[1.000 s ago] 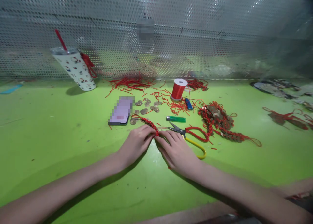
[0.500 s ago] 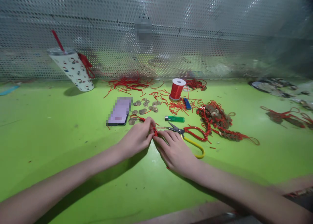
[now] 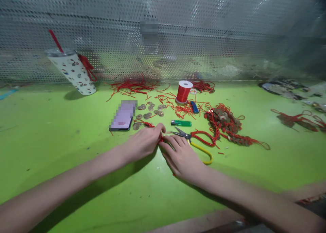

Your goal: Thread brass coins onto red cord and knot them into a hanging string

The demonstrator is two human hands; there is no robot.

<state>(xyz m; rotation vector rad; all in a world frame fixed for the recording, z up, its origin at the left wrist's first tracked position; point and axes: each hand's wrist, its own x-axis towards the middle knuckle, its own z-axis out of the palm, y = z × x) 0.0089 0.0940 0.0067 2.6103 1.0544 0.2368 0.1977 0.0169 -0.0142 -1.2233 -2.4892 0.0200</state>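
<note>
Between my fingertips is a knotted red cord (image 3: 161, 138), mostly covered by the fingers; its looped end (image 3: 142, 122) sticks out past my left hand among the coins. My left hand (image 3: 145, 140) pinches the cord from the left, thumb and forefinger bent over it. From the other side my right hand (image 3: 182, 157) closes on the same cord, with its palm turned down near the table. Scissors (image 3: 188, 136) with one red and one yellow handle lie just beyond my right hand, blades slightly apart. A green lighter (image 3: 181, 123) rests behind them.
Loose coins (image 3: 150, 110) lie beside a phone (image 3: 123, 115). Farther back are a red cord spool (image 3: 184, 92), a blue lighter (image 3: 194, 107) and cord scraps (image 3: 134, 87). Corded coins (image 3: 224, 121) are heaped right. A tumbler (image 3: 73, 71) stands left, before a perforated metal panel (image 3: 114, 39).
My left hand has rolled slightly forward and right over the cord, covering more of it. The right hand stays nearly in place. The view has shifted a little.
</note>
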